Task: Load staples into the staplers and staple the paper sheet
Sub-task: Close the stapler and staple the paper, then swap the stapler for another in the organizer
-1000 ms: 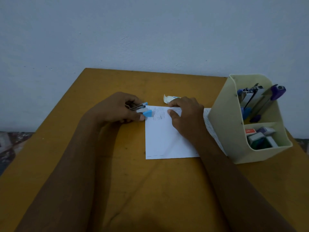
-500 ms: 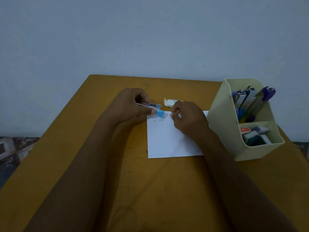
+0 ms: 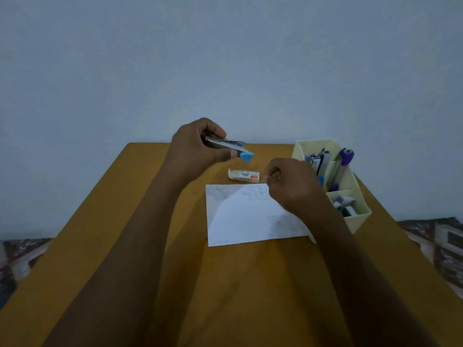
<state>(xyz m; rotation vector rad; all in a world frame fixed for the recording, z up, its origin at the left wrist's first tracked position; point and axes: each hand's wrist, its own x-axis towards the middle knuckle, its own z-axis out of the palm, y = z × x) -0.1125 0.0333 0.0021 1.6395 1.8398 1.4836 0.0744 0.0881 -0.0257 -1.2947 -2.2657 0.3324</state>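
Since the earlier frame the left hand (image 3: 193, 149) has lifted the stapler (image 3: 225, 145) off the paper sheet's (image 3: 245, 219) upper left corner, and the right hand (image 3: 290, 186) has drawn back to the sheet's upper right corner. The left hand's fingers and thumb wrap the stapler's metal body, clear of the table (image 3: 125, 246). Its long axis runs from 10 o'clock to 4 o'clock, and the blue nose (image 3: 247, 156) points at 4 o'clock toward the right hand. The right hand's fingers are curled with thumb and forefinger drawn together; whether they pinch anything is too small to tell. The sheet lies flat, at about 5 o'clock from the stapler. The staple box (image 3: 244, 175) lies just beyond the sheet's far edge, at its 12 o'clock, between the two hands and nearer the right. I judge that a reload would fall to the right hand. More staplers (image 3: 317, 161) stand in the organizer (image 3: 360, 216) at 3 o'clock.
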